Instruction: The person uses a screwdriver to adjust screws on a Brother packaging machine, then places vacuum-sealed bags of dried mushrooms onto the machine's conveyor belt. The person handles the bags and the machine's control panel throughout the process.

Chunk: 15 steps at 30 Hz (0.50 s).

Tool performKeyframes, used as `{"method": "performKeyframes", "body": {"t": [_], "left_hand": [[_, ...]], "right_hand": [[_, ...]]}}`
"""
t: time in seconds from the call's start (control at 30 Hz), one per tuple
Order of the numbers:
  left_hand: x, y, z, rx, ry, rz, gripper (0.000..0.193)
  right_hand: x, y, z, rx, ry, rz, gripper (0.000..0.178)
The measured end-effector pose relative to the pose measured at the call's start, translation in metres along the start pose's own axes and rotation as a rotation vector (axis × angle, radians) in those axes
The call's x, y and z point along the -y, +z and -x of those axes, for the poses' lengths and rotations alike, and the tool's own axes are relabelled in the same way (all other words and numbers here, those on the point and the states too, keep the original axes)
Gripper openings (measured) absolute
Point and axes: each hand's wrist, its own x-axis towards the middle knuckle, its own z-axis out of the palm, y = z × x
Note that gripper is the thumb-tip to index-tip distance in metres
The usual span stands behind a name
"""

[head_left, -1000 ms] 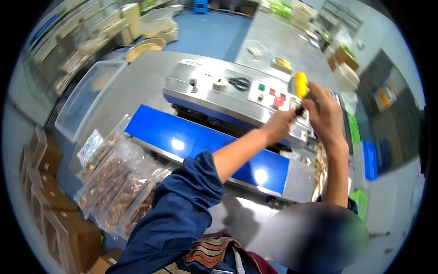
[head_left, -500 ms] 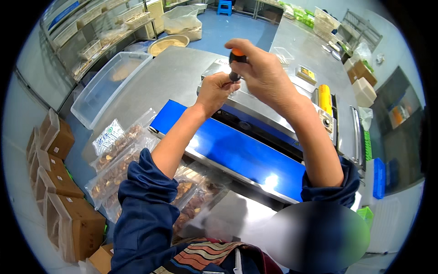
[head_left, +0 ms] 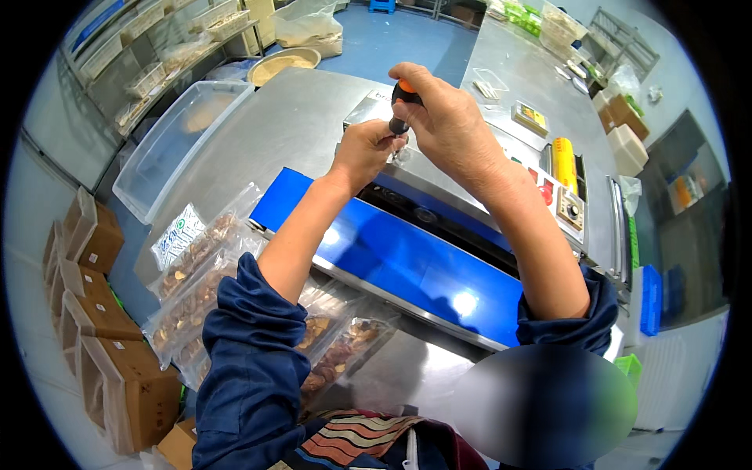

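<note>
My right hand [head_left: 458, 129] is closed around the black and orange handle of a screwdriver [head_left: 402, 106], which points down at the top of a metal sealing machine [head_left: 450, 178]. Just below the handle, the fingers of my left hand [head_left: 363, 154] pinch the screwdriver's lower part. My left fingers largely hide its tip, so I cannot see exactly what it meets. In front of the metal housing runs the machine's blue conveyor belt [head_left: 384, 254], crossed by my left forearm. Red buttons and a dial [head_left: 572, 210] sit on the panel beside my right forearm.
Clear bags of brown dried pieces [head_left: 188, 294] lie left of the belt, with more [head_left: 341, 356] nearer me. A clear plastic tub [head_left: 145, 184] stands at the left, above cardboard boxes [head_left: 141, 384]. A yellow roll [head_left: 564, 164] lies at the machine's right end.
The view has shifted slightly, bringing more of the control panel into sight. Both hands keep their hold on the screwdriver, with the right hand's grip turned a little.
</note>
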Motion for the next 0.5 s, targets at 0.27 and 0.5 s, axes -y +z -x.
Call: {"method": "performKeyframes", "body": {"t": [0.27, 0.5], "left_hand": [[-0.0022, 0.0016, 0.0012, 0.01, 0.026, -0.053, 0.01], [-0.001, 0.0033, -0.0006, 0.013, 0.055, -0.101, 0.01]], "right_hand": [[0.0035, -0.003, 0.001, -0.011, -0.028, 0.042, 0.026], [-0.0002, 0.0002, 0.0039, -0.027, -0.006, 0.055, 0.025]]}}
